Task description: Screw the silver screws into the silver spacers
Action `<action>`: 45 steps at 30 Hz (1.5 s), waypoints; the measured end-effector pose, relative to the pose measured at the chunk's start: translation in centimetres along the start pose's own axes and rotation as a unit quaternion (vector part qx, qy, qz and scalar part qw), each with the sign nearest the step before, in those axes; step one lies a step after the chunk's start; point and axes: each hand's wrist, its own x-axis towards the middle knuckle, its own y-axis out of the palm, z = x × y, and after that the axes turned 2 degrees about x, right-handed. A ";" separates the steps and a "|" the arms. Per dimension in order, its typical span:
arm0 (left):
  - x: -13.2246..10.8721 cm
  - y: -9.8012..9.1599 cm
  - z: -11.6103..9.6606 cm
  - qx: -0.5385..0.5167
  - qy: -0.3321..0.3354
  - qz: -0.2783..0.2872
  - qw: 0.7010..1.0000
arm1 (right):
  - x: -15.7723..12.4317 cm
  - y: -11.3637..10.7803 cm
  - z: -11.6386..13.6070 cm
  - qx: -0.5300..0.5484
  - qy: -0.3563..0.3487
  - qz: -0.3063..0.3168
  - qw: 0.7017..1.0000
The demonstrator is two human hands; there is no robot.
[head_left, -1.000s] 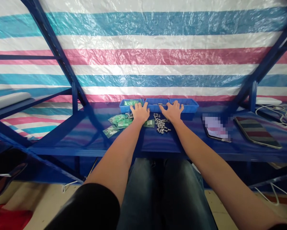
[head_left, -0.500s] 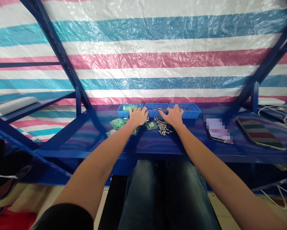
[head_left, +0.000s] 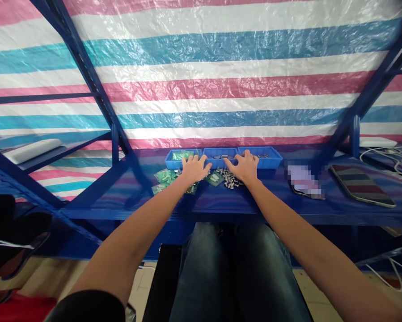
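My left hand (head_left: pixel 192 169) lies palm down with its fingers apart. Its fingertips rest at the front edge of the left blue bin (head_left: pixel 169 163), which contains green packets (head_left: pixel 182 154). More green clear-plastic packets (head_left: pixel 166 176) are spread on the table beside and partly under this hand. My right hand (head_left: pixel 247 168) is spread at the front of the right blue bin (head_left: pixel 271 163), its thumb towards the middle blue bin (head_left: pixel 221 163). Small metal fittings (head_left: pixel 231 181) lie loose between my hands, next to a single green packet (head_left: pixel 215 179). What lies under my palms is hidden.
A phone (head_left: pixel 304 182) with a blurred-out screen and a larger dark phone or tablet (head_left: pixel 361 185) lie on the blue table (head_left: pixel 271 203) to the right. White cables (head_left: pixel 391 158) are at the far right. Blue metal posts (head_left: pixel 98 89) flank a striped plastic sheet (head_left: pixel 221 85) behind.
The view has shifted slightly. My left thumb has spread further from its fingers. Both hands stay by the bins, and the packets and fittings look much the same.
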 end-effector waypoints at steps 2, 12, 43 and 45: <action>-0.1 -0.2 0.0 -0.003 -0.002 0.008 1.000 | -0.2 0.0 0.0 0.006 -0.004 -0.006 1.000; -2.1 -0.3 -0.8 -0.002 -0.036 -0.009 0.999 | -1.3 -0.2 -0.1 0.026 -0.025 -0.040 0.999; -9.3 -1.8 7.1 -0.112 -0.288 0.051 0.950 | -6.7 -5.4 3.9 0.059 -0.011 0.198 0.978; -9.3 -1.8 6.2 -0.111 -0.295 0.045 0.948 | -6.6 -5.3 3.9 0.055 -0.002 0.218 0.974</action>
